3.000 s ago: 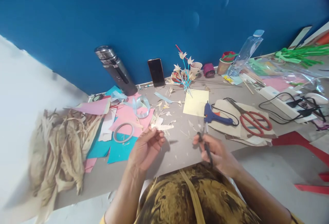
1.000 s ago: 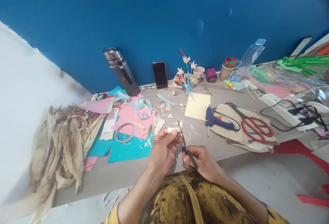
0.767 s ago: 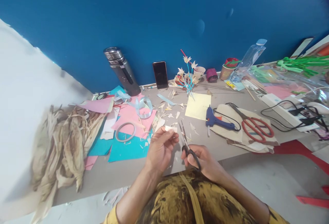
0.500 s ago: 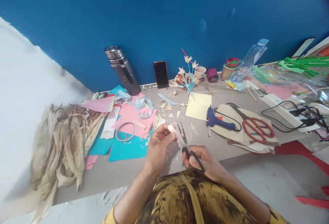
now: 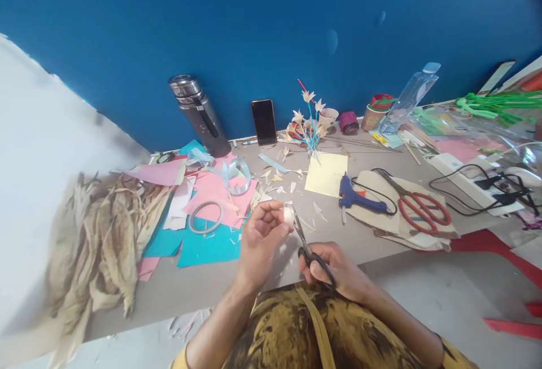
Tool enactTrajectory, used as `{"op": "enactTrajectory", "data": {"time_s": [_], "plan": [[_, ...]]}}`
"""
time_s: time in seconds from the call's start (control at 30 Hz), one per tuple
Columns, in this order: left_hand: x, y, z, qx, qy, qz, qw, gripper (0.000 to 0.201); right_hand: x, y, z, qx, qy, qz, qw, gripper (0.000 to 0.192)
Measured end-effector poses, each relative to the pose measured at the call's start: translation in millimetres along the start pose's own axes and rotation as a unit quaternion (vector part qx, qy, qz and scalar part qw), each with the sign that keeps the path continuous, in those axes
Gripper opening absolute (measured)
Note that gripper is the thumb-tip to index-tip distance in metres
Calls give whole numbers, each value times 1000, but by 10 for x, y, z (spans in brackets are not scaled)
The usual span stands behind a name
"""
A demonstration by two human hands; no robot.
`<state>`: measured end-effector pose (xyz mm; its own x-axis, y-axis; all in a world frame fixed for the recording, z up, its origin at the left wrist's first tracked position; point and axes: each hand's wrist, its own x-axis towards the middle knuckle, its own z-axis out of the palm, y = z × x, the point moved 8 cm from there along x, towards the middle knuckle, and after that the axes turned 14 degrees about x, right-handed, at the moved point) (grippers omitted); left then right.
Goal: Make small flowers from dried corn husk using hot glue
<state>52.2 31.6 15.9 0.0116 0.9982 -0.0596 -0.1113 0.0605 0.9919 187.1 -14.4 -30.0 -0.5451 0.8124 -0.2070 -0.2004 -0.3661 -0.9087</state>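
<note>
Along the left edge of the table [image 5: 199, 287] lies a heap of dried husks [image 5: 99, 236], with pink and blue paper sheets [image 5: 203, 211] and a tape ring [image 5: 205, 217] beside it toward the middle. Near the front edge the left hand [image 5: 259, 237] pinches a small pale husk strip [image 5: 289, 215] between thumb and fingertips. The right hand [image 5: 334, 270] is closed through the loops of the black scissors [image 5: 308, 247], whose blades meet the strip's edge. Judging by the many pale offcuts scattered about, the trimming looks well along, though this piece is not yet cut through. It looks short, cream, slightly curled. Toward the right edge lie a blue glue gun [image 5: 358, 197] and red scissors [image 5: 417, 205].
</note>
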Motion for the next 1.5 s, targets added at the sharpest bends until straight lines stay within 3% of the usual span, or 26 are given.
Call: {"op": "enactTrajectory", "data": {"time_s": [0.2, 0.7, 1.07, 1.37, 1.5], "plan": [[-5, -77, 37, -44, -15, -6, 999, 30, -8, 12, 18, 1, 0, -3, 1000, 70], [-20, -56, 89, -22, -22, -4, 1000, 27, 14, -25, 9, 7, 25, -15, 1000, 66], [-25, -79, 44, -21, -16, -10, 1000, 30, 28, 53, -10, 40, 41, 18, 998, 66], [-31, -70, 1, -21, -20, -8, 1000, 30, 32, 134, -63, 29, 70, 19, 997, 51], [-33, -78, -4, -25, -17, -14, 999, 30, 35, 100, -100, 22, 81, 8, 996, 53]]}}
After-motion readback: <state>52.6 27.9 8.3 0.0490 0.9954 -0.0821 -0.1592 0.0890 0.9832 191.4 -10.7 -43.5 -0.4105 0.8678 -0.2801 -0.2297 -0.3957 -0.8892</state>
